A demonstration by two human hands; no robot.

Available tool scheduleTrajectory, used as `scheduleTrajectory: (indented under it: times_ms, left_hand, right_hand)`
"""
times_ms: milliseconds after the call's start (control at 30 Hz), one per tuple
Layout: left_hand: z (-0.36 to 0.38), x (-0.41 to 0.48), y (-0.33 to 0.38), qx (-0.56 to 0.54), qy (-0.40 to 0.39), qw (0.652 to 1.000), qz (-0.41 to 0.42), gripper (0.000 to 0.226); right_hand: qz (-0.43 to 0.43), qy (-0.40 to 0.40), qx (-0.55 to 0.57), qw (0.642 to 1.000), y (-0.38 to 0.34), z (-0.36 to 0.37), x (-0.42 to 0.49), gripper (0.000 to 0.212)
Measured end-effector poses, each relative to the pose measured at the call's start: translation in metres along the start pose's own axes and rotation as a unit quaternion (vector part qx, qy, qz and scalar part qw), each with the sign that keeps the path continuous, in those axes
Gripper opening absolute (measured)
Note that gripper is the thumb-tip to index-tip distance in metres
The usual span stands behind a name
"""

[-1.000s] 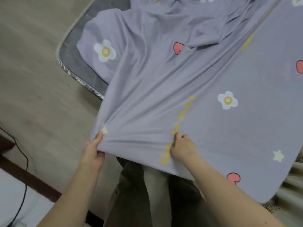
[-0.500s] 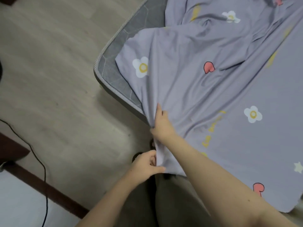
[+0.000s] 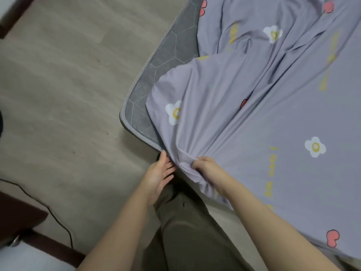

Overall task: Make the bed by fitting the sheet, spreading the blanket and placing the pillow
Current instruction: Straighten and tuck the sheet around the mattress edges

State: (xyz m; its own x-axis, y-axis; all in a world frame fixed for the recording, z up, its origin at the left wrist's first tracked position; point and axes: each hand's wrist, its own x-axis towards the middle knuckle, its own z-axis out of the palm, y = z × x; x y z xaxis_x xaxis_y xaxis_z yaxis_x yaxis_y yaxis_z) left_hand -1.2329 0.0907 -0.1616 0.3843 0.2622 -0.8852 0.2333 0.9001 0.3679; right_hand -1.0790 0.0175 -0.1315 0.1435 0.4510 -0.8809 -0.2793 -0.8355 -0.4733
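Observation:
A lilac sheet (image 3: 254, 133) printed with white flowers and red hearts lies rumpled over a grey mattress (image 3: 172, 53). The mattress's near corner, edged with striped piping, is bare. My right hand (image 3: 207, 169) grips a bunched fold of the sheet's edge just beside that corner. My left hand (image 3: 160, 175) hovers next to it, fingers spread and relaxed, its fingertips near the hanging cloth below the corner. No blanket or pillow is in view.
Pale wood-look floor (image 3: 68, 94) stretches to the left of the bed. A black cable (image 3: 48, 212) runs across it near dark wooden furniture (image 3: 17, 214) at the lower left. My legs in olive trousers (image 3: 185, 231) stand against the bed's edge.
My left hand has let go of the sheet edge and opened. My right hand has shifted from lying on the sheet to gripping a bunch of it at the corner.

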Motion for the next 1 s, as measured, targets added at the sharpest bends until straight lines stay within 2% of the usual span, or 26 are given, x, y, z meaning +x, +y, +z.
scheduleTrajectory:
  times_ms: [67,200,267,367,467,600,733,833,933,1000]
  left_hand:
    - [0.01,0.011,0.023,-0.015,-0.041,0.998,-0.035,0.068]
    - [0.033,0.021,0.071,-0.164,-0.122,0.977,-0.056,0.068]
    - [0.04,0.021,0.096,-0.167,-0.123,0.977,-0.054,0.055]
    - [0.037,0.022,0.133,-0.204,-0.121,0.97,-0.052,0.058]
    - [0.012,0.02,0.174,-0.262,-0.079,0.962,0.002,0.058]
    - [-0.04,0.01,0.214,-0.292,-0.026,0.955,0.055,0.053]
    - [-0.095,-0.006,0.226,-0.322,0.043,0.932,0.16,0.063]
    - [-0.132,-0.027,0.225,-0.323,0.018,0.921,0.215,0.058]
    - [-0.156,-0.041,0.219,-0.27,0.027,0.946,0.176,0.041]
    - [-0.166,-0.047,0.213,-0.153,0.04,0.981,0.115,0.023]
  right_hand:
    - [0.018,-0.008,0.027,0.999,-0.002,-0.005,-0.001,0.02]
    - [0.048,-0.043,0.053,0.997,-0.007,-0.011,-0.005,0.037]
    - [0.052,-0.036,0.062,0.996,-0.008,-0.009,-0.004,0.041]
    - [0.045,0.005,0.025,0.999,-0.004,-0.001,0.0,0.043]
    - [0.061,0.041,-0.017,0.997,0.009,0.01,0.007,0.039]
    - [0.053,0.09,-0.151,0.983,0.02,0.022,0.02,0.041]
    - [0.11,0.085,-0.304,0.942,0.004,0.039,0.036,0.04]
    - [0.153,0.092,-0.37,0.912,-0.006,0.053,0.044,0.039]
    - [0.214,0.12,-0.437,0.866,-0.011,0.065,0.046,0.035]
    - [0.21,0.16,-0.471,0.842,-0.024,0.084,0.046,0.031]
